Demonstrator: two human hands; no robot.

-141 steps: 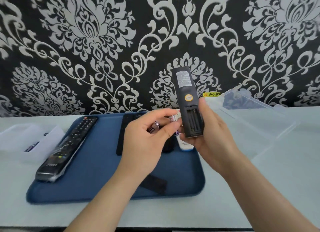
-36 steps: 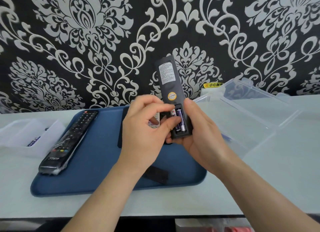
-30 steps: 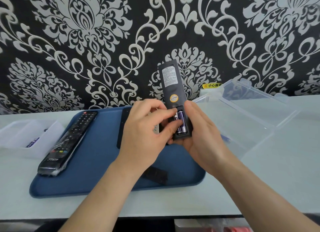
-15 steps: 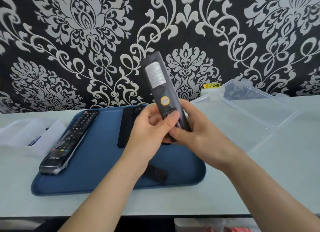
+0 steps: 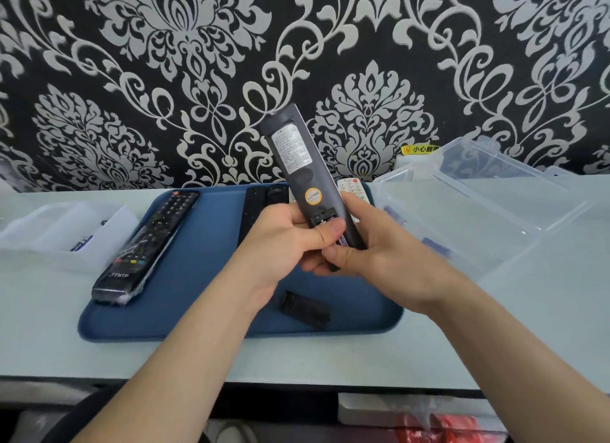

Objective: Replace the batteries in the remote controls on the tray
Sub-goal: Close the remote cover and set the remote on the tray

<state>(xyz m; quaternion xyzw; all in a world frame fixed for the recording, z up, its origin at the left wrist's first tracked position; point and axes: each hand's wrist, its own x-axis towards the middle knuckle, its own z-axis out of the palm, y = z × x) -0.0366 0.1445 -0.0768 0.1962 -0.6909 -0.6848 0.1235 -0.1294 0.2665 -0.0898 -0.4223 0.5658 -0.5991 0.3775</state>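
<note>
Both bare forearms rise from the lower edge and meet near the middle, the left forearm (image 5: 198,343) slanting up to the right and the right forearm (image 5: 495,343) slanting up to the left. The left hand (image 5: 284,241) shows its back, fingers curled round the lower end of a remote (image 5: 297,158), which it holds tilted. The left thumb (image 5: 326,233) lies flat across the remote's back. The right hand (image 5: 379,244) wraps the same end from the other side, and the right thumb (image 5: 340,256) points left just below the left thumb, touching it.
</note>
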